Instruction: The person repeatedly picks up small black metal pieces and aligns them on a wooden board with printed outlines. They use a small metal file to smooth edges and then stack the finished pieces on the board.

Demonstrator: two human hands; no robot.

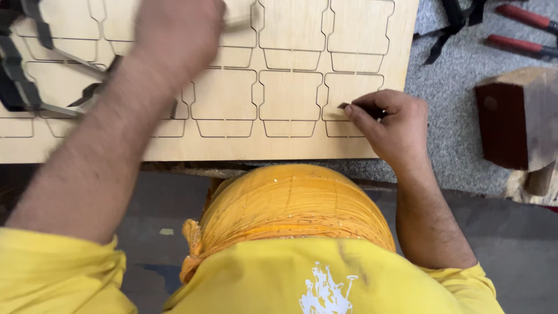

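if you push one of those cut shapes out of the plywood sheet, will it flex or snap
Probably stiff, not floppy: the plywood sheet lies flat. Cut shapes look thin, likely light; their narrow corner notches might chip. The right hand pinches a small dark tool at one outline.

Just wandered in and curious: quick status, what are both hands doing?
Right hand pinches a small dark tool, tip on the plywood sheet. Left hand rests higher on the sheet, grip hidden. Nothing between them.

The plywood sheet (290, 145) lies flat and open across the upper middle. At upper left, black cut-out frames (17, 75) crowd the sheet. A wooden block (517, 116) stands at right; red-handled tools (523, 29), possibly pliers, occupy the upper right corner.
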